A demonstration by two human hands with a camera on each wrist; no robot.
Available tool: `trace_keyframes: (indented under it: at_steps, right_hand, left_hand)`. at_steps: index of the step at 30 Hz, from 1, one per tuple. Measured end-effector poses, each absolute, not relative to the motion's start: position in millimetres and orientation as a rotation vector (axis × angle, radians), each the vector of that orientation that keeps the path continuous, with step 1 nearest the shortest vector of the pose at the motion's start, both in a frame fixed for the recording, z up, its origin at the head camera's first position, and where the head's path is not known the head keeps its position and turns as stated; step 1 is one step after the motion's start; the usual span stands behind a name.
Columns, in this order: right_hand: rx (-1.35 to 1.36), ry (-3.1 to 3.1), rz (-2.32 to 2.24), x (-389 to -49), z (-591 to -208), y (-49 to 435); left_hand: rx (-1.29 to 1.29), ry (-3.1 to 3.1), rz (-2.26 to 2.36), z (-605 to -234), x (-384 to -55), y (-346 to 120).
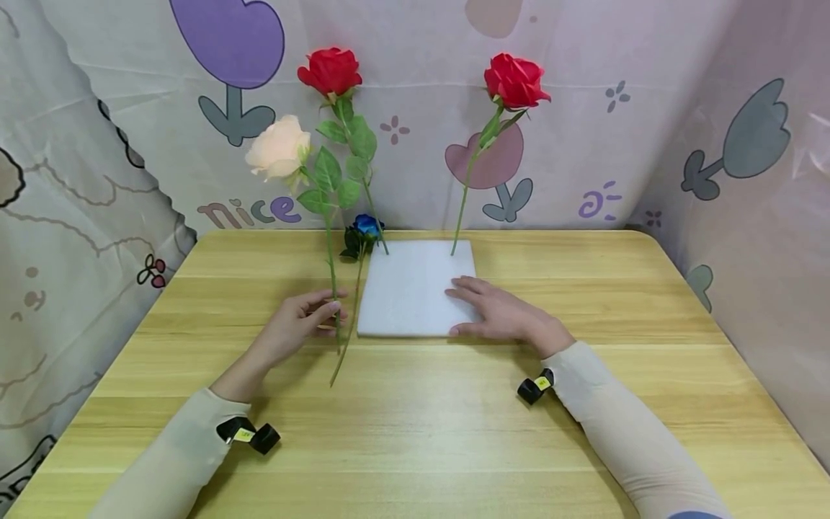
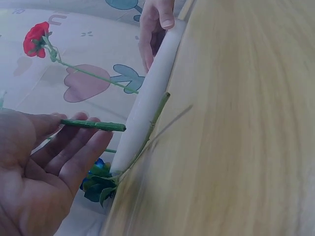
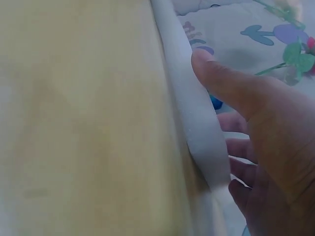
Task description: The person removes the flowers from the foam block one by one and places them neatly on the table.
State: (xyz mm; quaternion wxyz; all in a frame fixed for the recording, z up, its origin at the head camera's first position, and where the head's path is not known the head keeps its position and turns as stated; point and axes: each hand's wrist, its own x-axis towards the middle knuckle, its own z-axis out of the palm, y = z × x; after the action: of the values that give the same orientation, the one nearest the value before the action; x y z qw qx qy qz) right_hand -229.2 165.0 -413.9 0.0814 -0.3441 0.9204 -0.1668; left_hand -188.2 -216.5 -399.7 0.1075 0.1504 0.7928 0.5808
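In the head view my left hand pinches the lower stem of a cream artificial rose, which stands upright left of a white foam board. The stem's cut end pokes out past my fingertips in the left wrist view. My right hand rests on the board's right edge, fingers spread. Two red roses, one on the left and one on the right, stand in the board's far corners. A blue rose lies on the table along the board's left side.
The wooden table reaches back to a printed curtain behind the board. Small black cameras are strapped to the left wrist and the right wrist. The blue rose's stem points toward the table's front, close by my left hand.
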Motion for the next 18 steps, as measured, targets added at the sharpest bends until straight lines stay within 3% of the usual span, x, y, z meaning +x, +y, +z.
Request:
trace_keyframes:
  at_steps: [18]
  right_hand:
    - [-1.057,2.738,-0.412,-227,-394,165]
  left_hand:
    - [0.358,2.302,1.68,-402,-188,-234]
